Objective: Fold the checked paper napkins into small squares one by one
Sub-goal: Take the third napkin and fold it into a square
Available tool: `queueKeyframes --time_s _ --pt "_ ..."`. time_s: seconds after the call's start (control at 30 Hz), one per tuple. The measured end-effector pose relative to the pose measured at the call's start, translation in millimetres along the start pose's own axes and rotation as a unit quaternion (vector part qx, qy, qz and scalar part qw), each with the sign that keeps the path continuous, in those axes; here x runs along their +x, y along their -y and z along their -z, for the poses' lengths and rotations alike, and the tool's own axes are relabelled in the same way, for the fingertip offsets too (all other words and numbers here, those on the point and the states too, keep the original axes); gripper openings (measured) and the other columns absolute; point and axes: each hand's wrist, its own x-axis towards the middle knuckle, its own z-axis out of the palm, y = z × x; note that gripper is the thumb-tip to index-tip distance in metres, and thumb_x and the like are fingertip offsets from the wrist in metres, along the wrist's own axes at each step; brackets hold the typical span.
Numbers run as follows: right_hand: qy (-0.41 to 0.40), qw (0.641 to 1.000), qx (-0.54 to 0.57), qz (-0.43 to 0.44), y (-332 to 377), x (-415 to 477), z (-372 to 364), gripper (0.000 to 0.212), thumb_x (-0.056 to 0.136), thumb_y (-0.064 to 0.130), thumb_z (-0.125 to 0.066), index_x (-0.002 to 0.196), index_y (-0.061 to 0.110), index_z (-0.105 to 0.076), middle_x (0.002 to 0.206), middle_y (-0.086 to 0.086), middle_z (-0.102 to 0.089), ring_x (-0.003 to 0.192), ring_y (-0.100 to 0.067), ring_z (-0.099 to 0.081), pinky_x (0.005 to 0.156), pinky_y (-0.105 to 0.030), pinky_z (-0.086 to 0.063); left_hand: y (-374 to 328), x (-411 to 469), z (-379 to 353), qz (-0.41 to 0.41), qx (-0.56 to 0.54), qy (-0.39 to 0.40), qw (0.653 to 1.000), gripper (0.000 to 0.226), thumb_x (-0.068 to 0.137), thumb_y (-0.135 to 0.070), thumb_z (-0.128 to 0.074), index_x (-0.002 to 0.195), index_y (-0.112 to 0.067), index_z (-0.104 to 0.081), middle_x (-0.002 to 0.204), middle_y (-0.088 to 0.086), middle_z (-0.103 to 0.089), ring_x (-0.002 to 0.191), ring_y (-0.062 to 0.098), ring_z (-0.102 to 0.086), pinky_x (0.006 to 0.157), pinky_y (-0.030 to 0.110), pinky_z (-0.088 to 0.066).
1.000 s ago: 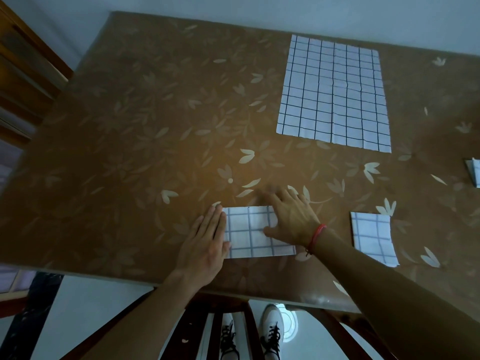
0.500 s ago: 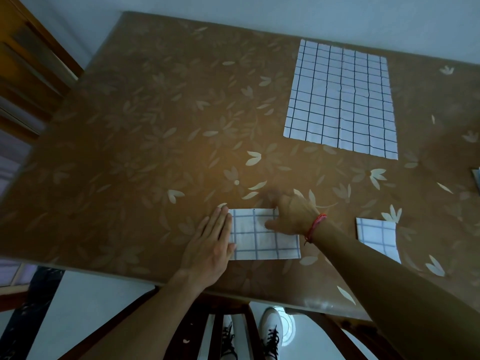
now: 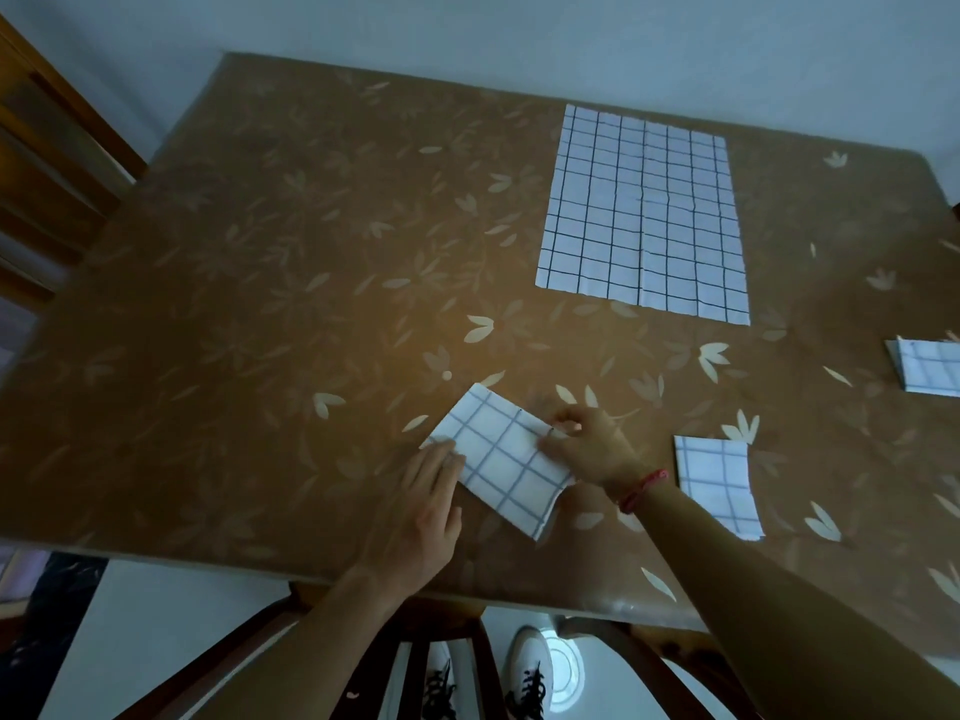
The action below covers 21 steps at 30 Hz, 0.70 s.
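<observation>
The thin, soft half-folded white checked paper napkin (image 3: 501, 462) lies near the brown flowered table's (image 3: 260, 304) front edge, left hand (image 3: 423, 517) pressing it flat, right hand (image 3: 584, 446) apparently pinching its limp right edge, best gripped there.

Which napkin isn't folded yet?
The big napkin at the table's far side. It lies fully open, while the other three are already folded small.
</observation>
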Motion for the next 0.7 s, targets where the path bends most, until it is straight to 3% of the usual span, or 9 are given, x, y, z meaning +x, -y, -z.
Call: queueKeyframes --time_s 0.1,0.17,0.23,0.37,0.43,0.5,0.6,0.67,0.7 --pt "-0.026 0.991 0.123 -0.033 -13 -20 -2 0.029 0.079 0.001 -0.068 0.104 0.014 -0.059 0.098 -0.003 -0.063 0.087 -0.022 -0.064 0.067 -0.038 -0.059 -13 -7 -5 0.002 -0.028 -0.002 1.0 0.057 0.073 -0.023 -0.077 0.125 -0.012 -0.055 0.127 0.004 -0.055 0.122 0.019 -0.05 0.105 0.026 -0.036" --pt "-0.039 0.985 0.164 -0.046 -20 -34 -4 0.038 0.079 -0.004 -0.066 0.113 0.01 -0.054 0.096 -0.004 -0.062 0.083 -0.021 -0.062 0.059 -0.031 -0.058 -20 -12 -12 -0.002 -0.044 -0.012 0.999 0.058 0.07 -0.024 -0.082 0.12 -0.012 -0.057 0.121 0.005 -0.057 0.117 0.02 -0.052 0.099 0.029 -0.045" --pt "-0.034 0.974 0.212 -0.065 -25 -46 -6 0.036 0.079 -0.008 -0.061 0.111 0.008 -0.053 0.094 -0.003 -0.06 0.081 -0.021 -0.062 0.057 -0.03 -0.058 -27 -18 -17 -0.009 -0.044 -0.027 0.999 0.054 0.069 -0.025 -0.083 0.116 -0.012 -0.059 0.118 0.006 -0.059 0.114 0.022 -0.054 0.097 0.033 -0.048" --pt "0.006 0.962 0.256 -0.095 -42 -56 -15 0.03 0.077 -0.008 -0.058 0.096 0.014 -0.056 0.098 -0.007 -0.061 0.091 -0.035 -0.064 0.074 -0.057 -0.058 -36 -28 -25 -0.018 -0.046 -0.082 0.995 0.036 0.073 -0.02 -0.08 0.105 -0.014 -0.064 0.107 0.003 -0.063 0.105 0.021 -0.058 0.093 0.035 -0.048" --pt "0.03 0.966 0.238 -0.096 -47 -63 -17 0.033 0.07 0.0 -0.062 0.098 0.017 -0.062 0.108 -0.01 -0.062 0.099 -0.041 -0.063 0.078 -0.061 -0.056 -38 -33 -27 -0.019 -0.049 -0.1 0.994 0.024 0.077 -0.018 -0.075 0.099 -0.015 -0.066 0.102 0.001 -0.064 0.101 0.021 -0.059 0.091 0.036 -0.047" --pt "0.051 0.963 0.244 -0.102 -53 -71 -19 0.041 0.063 0.006 -0.064 0.102 0.014 -0.065 0.113 -0.015 -0.062 0.096 -0.04 -0.064 0.076 -0.057 -0.058 -38 -38 -28 -0.017 -0.053 -0.111 0.992 0.015 0.083 -0.022 -0.061 0.096 -0.016 -0.067 0.098 -0.001 -0.064 0.1 0.021 -0.059 0.091 0.035 -0.043" --pt "0.074 0.957 0.259 -0.102 -59 -83 -17 0.027 0.083 0.008 -0.064 0.11 0.012 -0.064 0.1 -0.013 -0.066 0.084 -0.029 -0.067 0.06 -0.037 -0.059 -39 -44 -27 -0.003 -0.063 -0.108 0.992 0.025 0.084 -0.025 -0.047 0.095 -0.016 -0.067 0.097 -0.003 -0.065 0.101 0.02 -0.057 0.092 0.033 -0.039" --pt "0.085 0.958 0.259 -0.086 -65 -87 -14 0.015 0.094 0.014 -0.055 0.104 0.014 -0.067 0.085 -0.009 -0.07 0.07 -0.019 -0.069 0.053 -0.032 -0.054 -38 -48 -25 0.013 -0.068 -0.103 0.992 0.025 0.084 -0.026 -0.046 0.095 -0.018 -0.067 0.097 -0.005 -0.066 0.103 0.018 -0.056 0.092 0.032 -0.038" --pt "0.077 0.959 0.262 -0.079 -66 -90 -13 0.018 0.097 0.012 -0.05 0.096 0.016 -0.067 0.071 -0.004 -0.066 0.058 -0.013 -0.064 0.05 -0.029 -0.049 -37 -49 -24 0.019 -0.07 -0.101 0.992 0.025 0.086 -0.027 -0.046 0.096 -0.019 -0.066 0.096 -0.006 -0.067 0.103 0.018 -0.056 0.093 0.031 -0.037"
